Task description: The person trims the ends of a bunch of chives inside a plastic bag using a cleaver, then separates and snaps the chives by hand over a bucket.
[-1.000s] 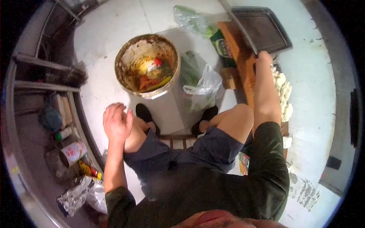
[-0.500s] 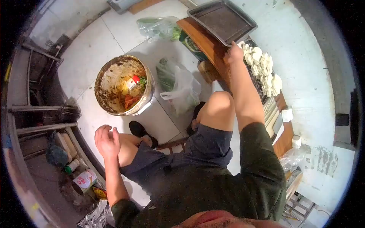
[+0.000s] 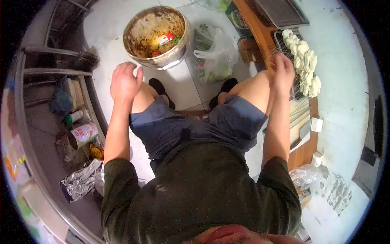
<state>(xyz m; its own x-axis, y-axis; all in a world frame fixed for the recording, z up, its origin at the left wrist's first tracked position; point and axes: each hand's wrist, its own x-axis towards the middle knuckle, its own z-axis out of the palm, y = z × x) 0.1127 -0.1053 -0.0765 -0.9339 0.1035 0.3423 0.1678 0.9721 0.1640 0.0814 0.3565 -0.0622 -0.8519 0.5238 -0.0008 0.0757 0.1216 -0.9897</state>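
My left hand (image 3: pixel 125 81) hangs over my left knee, thumb apart from loosely bent fingers, with nothing in it. Close to the wooden board's edge, my right hand (image 3: pixel 283 72) is above my right knee, its fingers loosely bent and apart; I see nothing held. Just right of it lie skewers threaded with white round slices (image 3: pixel 302 61), piled across a dark tray. A dark rectangular metal pan (image 3: pixel 282 13) rests farther up the wooden board (image 3: pixel 260 30). Bare thin sticks (image 3: pixel 299 112) lie nearer to me, beside my right forearm.
A stained round bucket (image 3: pixel 136 34) with food scraps stands on the tiled floor. Beside it sits a plastic bag of green vegetables (image 3: pixel 217 53). Metal shelving (image 3: pixel 53 71) with a tin can (image 3: pixel 83 134) and crumpled foil (image 3: pixel 81 179) flanks my left; a white wall (image 3: pixel 341 93) borders my right.
My right hand has let go of the metal pan and come back toward me, beside the skewers. My left hand stays over my knee. The view has shifted, showing the bucket higher up.
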